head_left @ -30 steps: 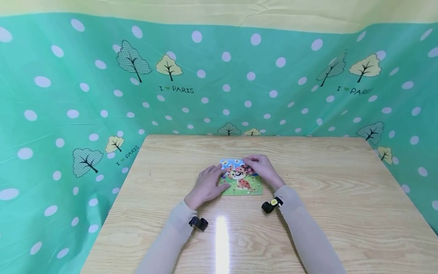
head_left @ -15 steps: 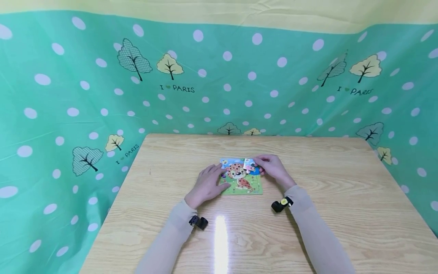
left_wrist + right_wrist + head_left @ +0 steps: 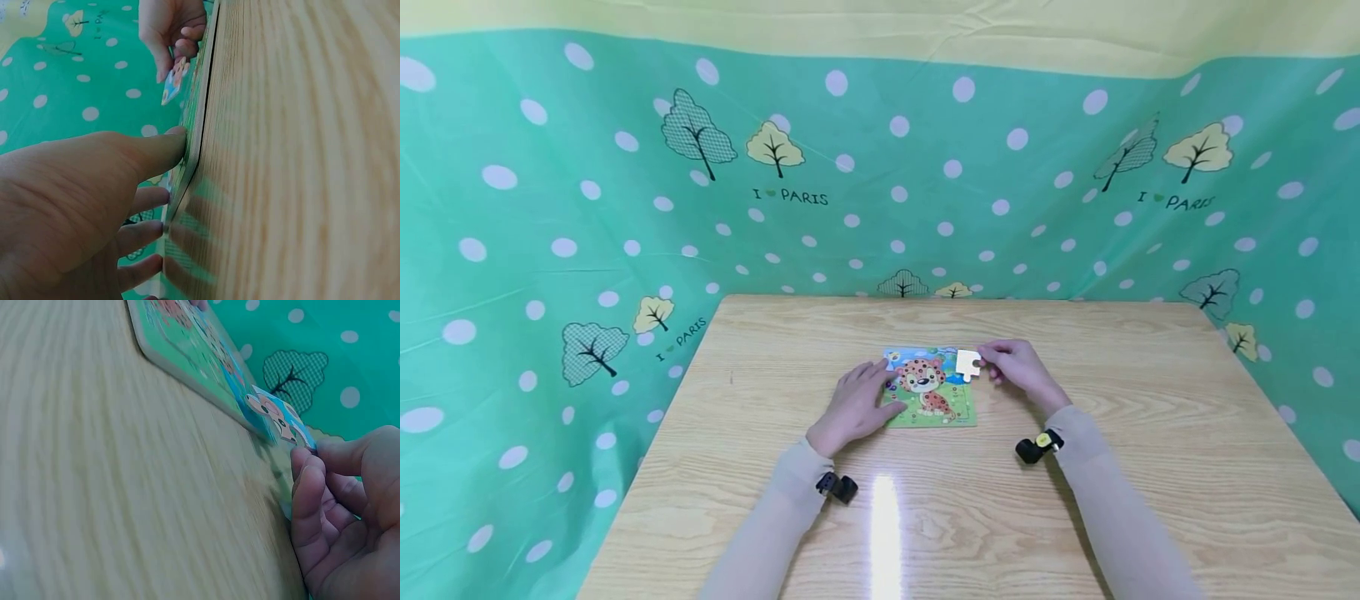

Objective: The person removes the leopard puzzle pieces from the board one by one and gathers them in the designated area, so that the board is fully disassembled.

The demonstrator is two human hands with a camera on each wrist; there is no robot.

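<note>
A puzzle board [image 3: 946, 419] with a spotted leopard on green grass under a blue sky lies flat on the table. My left hand [image 3: 852, 407] rests on its left side, thumb and fingers spread along the edge; the left wrist view shows the thumb [image 3: 156, 153] on the board's rim. Between thumb and fingertips my right hand [image 3: 1018, 367] pinches a jigsaw piece [image 3: 967, 364] above the board's upper right corner. That piece looks white from the head camera, but the right wrist view shows pink and blue print on the piece [image 3: 279, 417], tilted and apart from the board.
The wooden table [image 3: 1150, 417] extends on all sides of the board. Behind and beside it hangs a green dotted cloth [image 3: 895, 192] with printed trees. A bright light reflection lies on the tabletop in front of the board.
My right hand has moved right with the pinched jigsaw piece, from over the leopard's head to the board's upper right corner. The piece has turned from printed to white-looking in the head view. The left hand stays.
</note>
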